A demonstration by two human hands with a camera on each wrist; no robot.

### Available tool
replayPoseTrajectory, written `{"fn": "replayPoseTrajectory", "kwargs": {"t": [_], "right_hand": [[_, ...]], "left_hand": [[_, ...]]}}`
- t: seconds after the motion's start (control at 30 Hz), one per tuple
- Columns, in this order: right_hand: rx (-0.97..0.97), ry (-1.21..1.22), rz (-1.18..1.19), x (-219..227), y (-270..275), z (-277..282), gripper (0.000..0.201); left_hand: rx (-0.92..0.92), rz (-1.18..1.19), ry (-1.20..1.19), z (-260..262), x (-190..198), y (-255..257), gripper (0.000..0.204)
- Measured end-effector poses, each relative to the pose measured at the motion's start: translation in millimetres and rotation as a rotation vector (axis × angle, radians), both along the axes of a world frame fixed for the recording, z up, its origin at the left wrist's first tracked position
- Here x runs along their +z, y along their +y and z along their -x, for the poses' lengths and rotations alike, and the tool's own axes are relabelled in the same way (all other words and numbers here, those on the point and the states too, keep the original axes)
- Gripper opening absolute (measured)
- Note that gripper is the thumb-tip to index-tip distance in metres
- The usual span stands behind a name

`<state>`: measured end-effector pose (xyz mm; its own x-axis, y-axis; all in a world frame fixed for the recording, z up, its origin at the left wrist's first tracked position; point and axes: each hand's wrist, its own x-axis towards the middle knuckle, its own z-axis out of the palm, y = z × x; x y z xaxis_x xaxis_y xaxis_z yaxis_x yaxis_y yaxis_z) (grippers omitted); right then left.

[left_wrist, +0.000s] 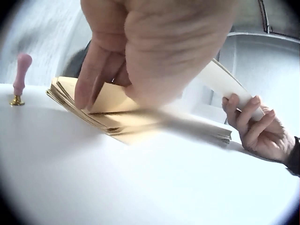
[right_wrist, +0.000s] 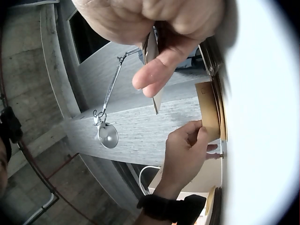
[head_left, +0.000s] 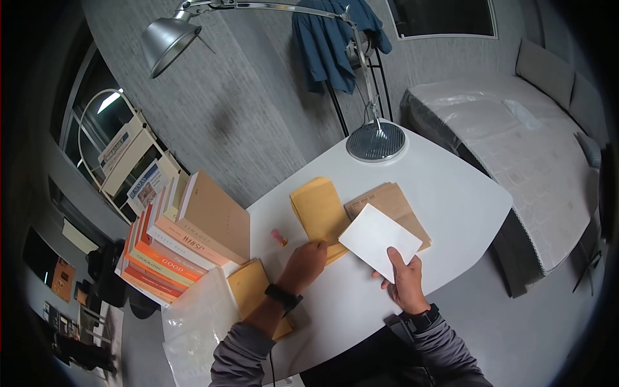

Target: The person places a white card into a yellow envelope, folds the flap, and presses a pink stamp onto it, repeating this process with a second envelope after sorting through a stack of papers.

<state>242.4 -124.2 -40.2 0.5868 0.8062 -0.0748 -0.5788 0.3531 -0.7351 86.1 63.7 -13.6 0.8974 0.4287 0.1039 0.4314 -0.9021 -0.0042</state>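
Observation:
My left hand point(head_left: 305, 263) pinches the near edge of a yellow paper envelope point(head_left: 319, 206) on a small stack. In the right wrist view that envelope point(right_wrist: 207, 105) stands partly raised from the others. White cards or sheets of paper point(head_left: 379, 240), in a thin flat batch, are held in my right hand point(head_left: 407, 284), thumb on top and fingers beneath. They overlap a pile of brown kraft envelopes point(head_left: 393, 201) in the head view. Left of the yellow stack stands a wax seal stamp point(left_wrist: 21, 79) with a pink handle and a brass base.
A row of books point(head_left: 193, 226) borders the table's left side, with another yellow envelope stack point(head_left: 248, 284) and clear plastic sleeves point(head_left: 200, 316) nearby. At the back stands a desk lamp point(head_left: 376, 142), its arm reaching overhead. A plastic-covered bed point(head_left: 490, 142) is beyond the table's right edge.

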Motion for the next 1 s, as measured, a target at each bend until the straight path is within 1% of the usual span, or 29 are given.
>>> {"fn": "replayPoseTrajectory", "kwargs": {"t": [0.07, 0.17, 0.27, 0.37, 0.43, 0.57, 0.6, 0.7, 0.77, 0.83, 0.93, 1.0], "right_hand": [[-0.008, -0.002, -0.002, 0, 0, 0, 0.033], [-0.028, -0.015, -0.017, -1, 0, 0, 0.038], [-0.039, -0.030, -0.012, 0, 0, 0, 0.038], [-0.037, -0.037, 0.003, 1, -1, 0, 0.035], [-0.034, -0.034, 0.020, 1, 0, 1, 0.030], [-0.018, -0.041, 0.034, 2, 1, 2, 0.031], [-0.015, -0.045, 0.037, 1, 1, 2, 0.031], [-0.011, -0.059, 0.041, 0, 2, 2, 0.031], [-0.012, -0.065, 0.042, 1, 2, 3, 0.033], [-0.018, -0.070, 0.041, 1, 2, 3, 0.035], [-0.022, -0.077, 0.052, 0, 3, 4, 0.031], [-0.021, -0.076, 0.057, -1, 4, 4, 0.030]], "left_hand": [[-0.011, 0.021, -0.079, 13, 16, -12, 0.015], [-0.092, 0.129, -0.291, 41, 33, -25, 0.015], [-0.132, 0.242, -0.202, 78, 69, -45, 0.021], [-0.185, 0.202, -0.171, 122, 89, -55, 0.017], [-0.137, 0.197, -0.106, 154, 90, -55, 0.018], [-0.089, 0.102, 0.080, 191, 98, -49, 0.019], [-0.082, 0.013, 0.079, 195, 101, -49, 0.021], [0.102, 0.042, -0.120, 182, 100, -55, 0.020], [0.127, 0.157, -0.157, 163, 95, -61, 0.041], [0.168, 0.292, -0.192, 138, 83, -69, 0.062], [0.132, 0.308, -0.116, 109, 44, -73, 0.098], [0.168, 0.260, -0.057, 94, 28, -75, 0.109]]}}
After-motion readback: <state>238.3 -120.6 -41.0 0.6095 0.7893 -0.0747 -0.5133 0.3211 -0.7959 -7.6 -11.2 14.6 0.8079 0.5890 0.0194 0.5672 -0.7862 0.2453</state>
